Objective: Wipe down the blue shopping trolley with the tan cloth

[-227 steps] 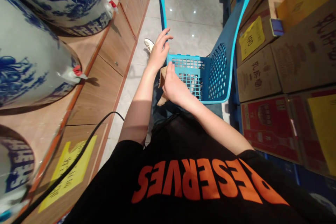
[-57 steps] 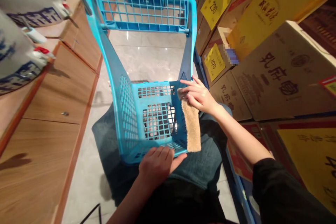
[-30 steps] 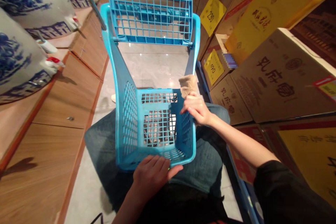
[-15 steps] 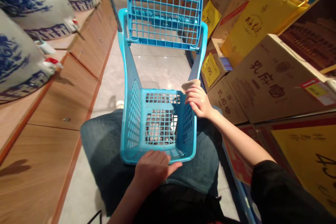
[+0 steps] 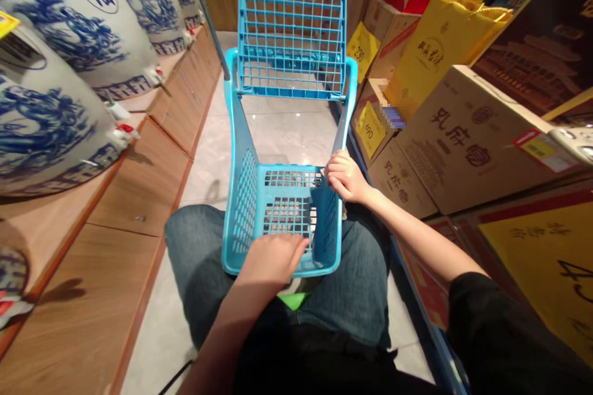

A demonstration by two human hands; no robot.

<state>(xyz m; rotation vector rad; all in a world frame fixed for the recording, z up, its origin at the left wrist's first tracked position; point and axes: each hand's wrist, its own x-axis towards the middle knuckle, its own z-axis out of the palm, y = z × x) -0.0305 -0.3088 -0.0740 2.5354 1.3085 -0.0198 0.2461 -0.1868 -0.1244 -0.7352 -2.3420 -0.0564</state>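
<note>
A blue plastic shopping cart (image 5: pixel 228 216) with a grid-walled basket stands between my knees, its upper grid panel (image 5: pixel 291 92) raised at the far end. My left hand (image 5: pixel 274 258) is closed over the near rim, fingers reaching inside and thumb pointing right. On the right side wall, my right hand (image 5: pixel 347 176) is wrapped over the top edge, pressing a beige cloth (image 5: pixel 344 210) against it. Most of that cloth is hidden under the hand; only small bits show. Below the near rim, a bright green patch (image 5: pixel 294 301) shows between my legs.
Large blue-and-white jars (image 5: pixel 83 31) with red-handled taps stand on a wooden cabinet (image 5: pixel 139 179) to the left. Stacked cardboard boxes (image 5: pixel 458 136), a yellow gift bag (image 5: pixel 433 52) and price signs line the right side. A grey pole (image 5: pixel 208 12) rises from the cart's far left corner.
My left hand has shifted up and further over the near rim. My right hand has moved slightly down the side edge, and the cloth shows less. The view has tilted, revealing the green patch.
</note>
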